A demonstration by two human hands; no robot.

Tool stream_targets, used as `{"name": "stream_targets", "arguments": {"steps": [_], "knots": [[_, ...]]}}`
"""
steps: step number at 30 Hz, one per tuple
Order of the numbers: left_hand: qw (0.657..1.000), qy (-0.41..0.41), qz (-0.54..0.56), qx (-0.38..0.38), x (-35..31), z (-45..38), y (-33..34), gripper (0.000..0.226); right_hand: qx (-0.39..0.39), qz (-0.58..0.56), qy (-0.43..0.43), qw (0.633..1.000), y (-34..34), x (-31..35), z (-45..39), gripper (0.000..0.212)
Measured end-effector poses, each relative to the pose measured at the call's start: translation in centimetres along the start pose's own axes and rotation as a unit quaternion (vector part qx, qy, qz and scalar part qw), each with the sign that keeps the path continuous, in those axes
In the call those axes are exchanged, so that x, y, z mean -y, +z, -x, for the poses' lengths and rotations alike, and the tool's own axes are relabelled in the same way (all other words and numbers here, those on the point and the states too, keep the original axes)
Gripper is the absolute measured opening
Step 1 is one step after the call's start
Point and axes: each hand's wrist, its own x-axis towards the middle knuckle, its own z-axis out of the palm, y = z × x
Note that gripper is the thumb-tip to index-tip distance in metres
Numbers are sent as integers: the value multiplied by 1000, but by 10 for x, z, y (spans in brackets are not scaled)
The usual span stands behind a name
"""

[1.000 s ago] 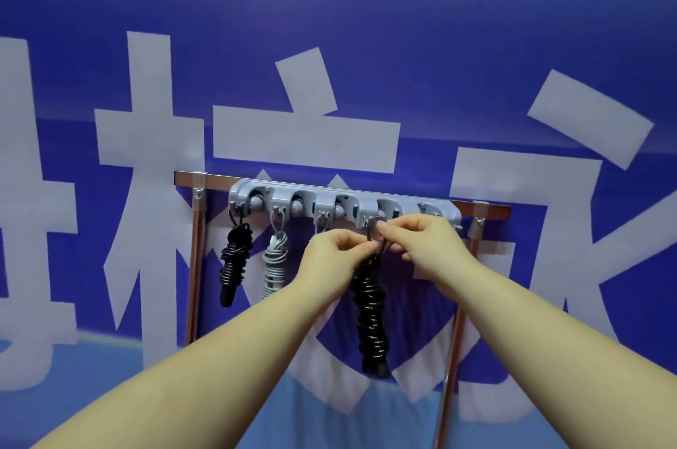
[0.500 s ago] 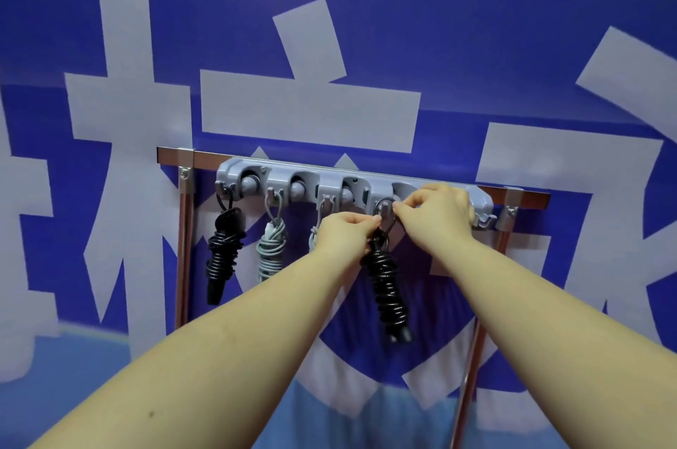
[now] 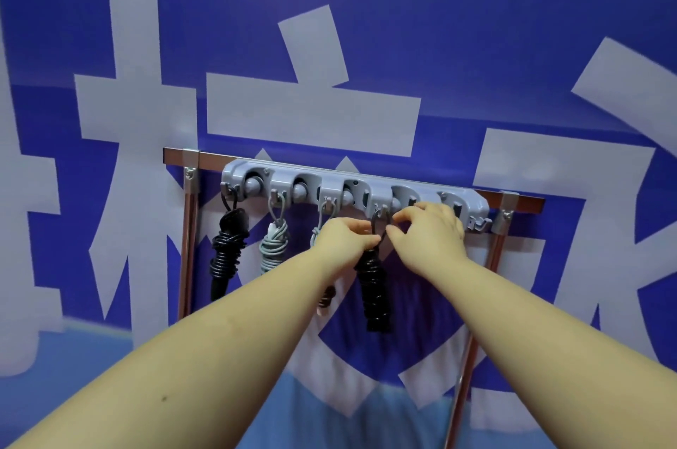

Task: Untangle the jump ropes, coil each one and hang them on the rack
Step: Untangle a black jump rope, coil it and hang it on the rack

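Forearm (image 3: pixel 278 298) hides third coiled rope (image 3: pixel 318 234) on rack (image 3: pixel 476 201)

The left hand (image 3: pixel 342 241) hides most of the third rope (image 3: pixel 318 233), leaving only a pale loop at its hook and a dark end below the wrist. Whether either hand actually pinches the black rope (image 3: pixel 373 287) cannot be told. The right hand (image 3: pixel 428 234) covers part of the grey rack (image 3: pixel 351 188). The frame's right leg (image 3: pixel 463 371) runs off the bottom edge.
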Motion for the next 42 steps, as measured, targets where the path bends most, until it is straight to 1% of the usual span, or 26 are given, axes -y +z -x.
{"name": "stream_targets", "arguments": {"steps": [2, 3, 5, 6, 8, 9, 12, 16, 20, 23, 26, 29, 33, 35, 38, 42], "knots": [[995, 22, -97, 14, -13, 11, -14, 50, 11, 31, -27, 999, -10, 0, 10, 42], [983, 46, -176, 20, -21, 19, -22, 53, 20, 43, -42, 998, -16, 1, 15, 45], [936, 100, -337, 32, -40, 36, -37, 51, 67, 36, -65, 995, -32, 5, 24, 50], [911, 120, -392, 40, -50, 45, -45, 47, 105, 29, -71, 992, -41, 8, 30, 53], [876, 140, -458, 59, -66, 63, -58, 40, 174, 47, -83, 980, -57, 16, 41, 61], [861, 146, -484, 65, -73, 71, -63, 40, 196, 64, -87, 975, -65, 21, 47, 65], [829, 162, -531, 75, -89, 96, -76, 43, 212, 101, -100, 967, -85, 34, 68, 70], [816, 168, -547, 79, -97, 122, -87, 45, 209, 118, -115, 964, -107, 49, 93, 74], [811, 156, -558, 81, -92, 141, -92, 55, 200, 107, -122, 966, -118, 58, 113, 73], [811, 144, -560, 90, -75, 154, -90, 60, 208, 108, -123, 964, -108, 59, 128, 78], [814, 141, -553, 104, -47, 163, -82, 54, 223, 110, -125, 961, -85, 55, 142, 80], [823, 119, -543, 119, -13, 168, -75, 49, 243, 104, -126, 956, -52, 48, 151, 80], [825, 89, -539, 147, 48, 163, -66, 54, 273, 88, -130, 949, 7, 38, 158, 82], [826, 74, -534, 163, 84, 156, -59, 59, 292, 86, -130, 944, 42, 32, 160, 81], [828, 43, -526, 189, 140, 144, -49, 59, 329, 81, -126, 932, 100, 20, 163, 79], [824, 7, -520, 225, 220, 136, -31, 62, 381, 83, -126, 912, 181, 2, 176, 83]]}}
